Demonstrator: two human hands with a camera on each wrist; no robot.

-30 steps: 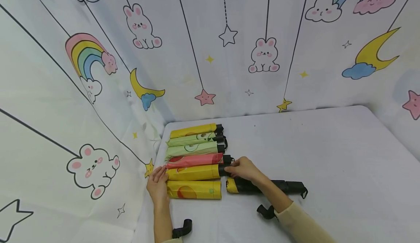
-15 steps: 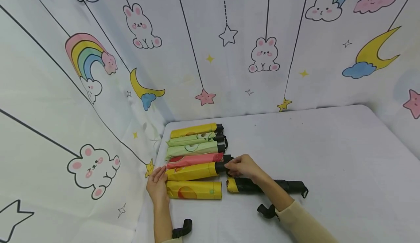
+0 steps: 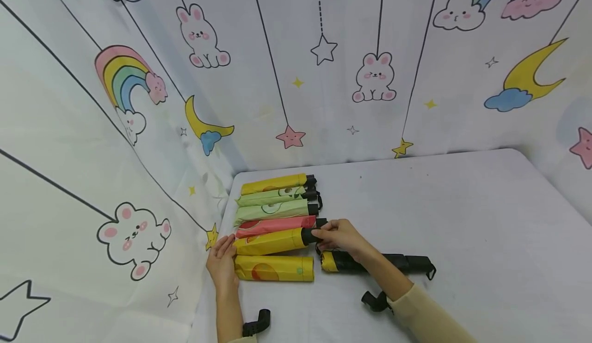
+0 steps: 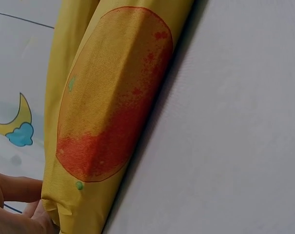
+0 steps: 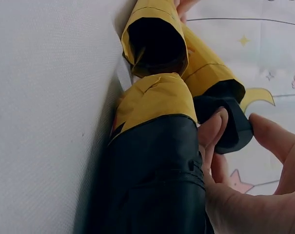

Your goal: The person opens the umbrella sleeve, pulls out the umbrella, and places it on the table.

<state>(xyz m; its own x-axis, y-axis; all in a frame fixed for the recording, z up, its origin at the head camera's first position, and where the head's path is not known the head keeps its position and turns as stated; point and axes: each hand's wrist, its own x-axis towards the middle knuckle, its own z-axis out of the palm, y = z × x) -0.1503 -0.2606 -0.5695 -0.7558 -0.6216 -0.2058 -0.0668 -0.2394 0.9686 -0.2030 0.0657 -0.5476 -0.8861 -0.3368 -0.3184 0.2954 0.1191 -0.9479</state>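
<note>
Folded umbrellas in fabric sleeves lie in a column on the white table. My right hand point(image 3: 339, 237) pinches the black handle point(image 5: 227, 124) of a yellow-sleeved umbrella point(image 3: 270, 242), whose handle end is tilted slightly up. At that umbrella's left end is my left hand point(image 3: 222, 262), its fingertips at the fabric; the left wrist view shows finger and thumb closing on the yellow end. In front lies a yellow sleeve point(image 3: 275, 269) with a peach-like print, its mouth hollow in the right wrist view. Beneath my right forearm rests a black folded umbrella point(image 3: 398, 263) with a yellow end.
Behind are a red umbrella point(image 3: 277, 226), two light green ones point(image 3: 277, 210) with avocado prints and another yellow one point(image 3: 273, 184). A printed white curtain point(image 3: 259, 75) hangs along the back and left of the table point(image 3: 439, 204).
The handle end of the pinched yellow umbrella has risen a little and shifted slightly left with my right hand. My left hand stays at its other end.
</note>
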